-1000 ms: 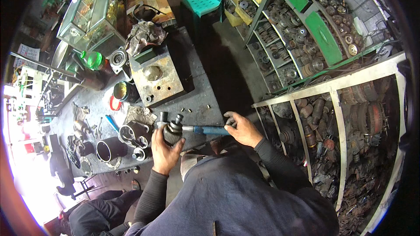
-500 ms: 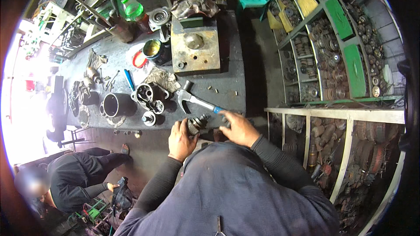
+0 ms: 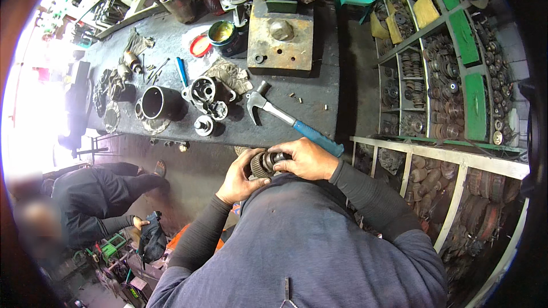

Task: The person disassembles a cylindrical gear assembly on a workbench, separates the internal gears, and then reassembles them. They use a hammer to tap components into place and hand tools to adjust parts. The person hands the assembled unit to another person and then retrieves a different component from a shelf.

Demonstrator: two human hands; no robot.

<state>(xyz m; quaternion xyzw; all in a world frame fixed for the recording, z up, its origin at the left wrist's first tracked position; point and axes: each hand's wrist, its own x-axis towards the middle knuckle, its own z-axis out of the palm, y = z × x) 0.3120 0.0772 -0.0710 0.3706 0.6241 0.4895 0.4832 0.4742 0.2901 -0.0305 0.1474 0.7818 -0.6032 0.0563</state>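
Close against my body, my left hand (image 3: 235, 179) is wrapped round the wide toothed end of a dark metal gear assembly (image 3: 262, 165). My right hand (image 3: 311, 161) grips the narrower end with thumb and fingers, hiding part of it. Just beyond, a claw hammer (image 3: 278, 113) with a blue handle lies on the dark workbench (image 3: 225, 131), its grip reaching over the front edge. To the hammer's left are an open metal housing (image 3: 204, 92), a small shiny gear part (image 3: 204, 126) and a hollow metal cylinder (image 3: 160, 104).
Behind the hammer stands a thick metal block (image 3: 285, 57), with a grease tub (image 3: 222, 33) to its left. A blue-handled tool (image 3: 181, 71) lies near rags. Shelves of used parts (image 3: 442, 97) line the right. Another person (image 3: 97, 199) sits low at the left.
My right hand has come left from beside the hammer's handle and closed on the gear assembly. Both hands now hold it, nearer my body. The hammer's whole handle now shows. My view has shifted.
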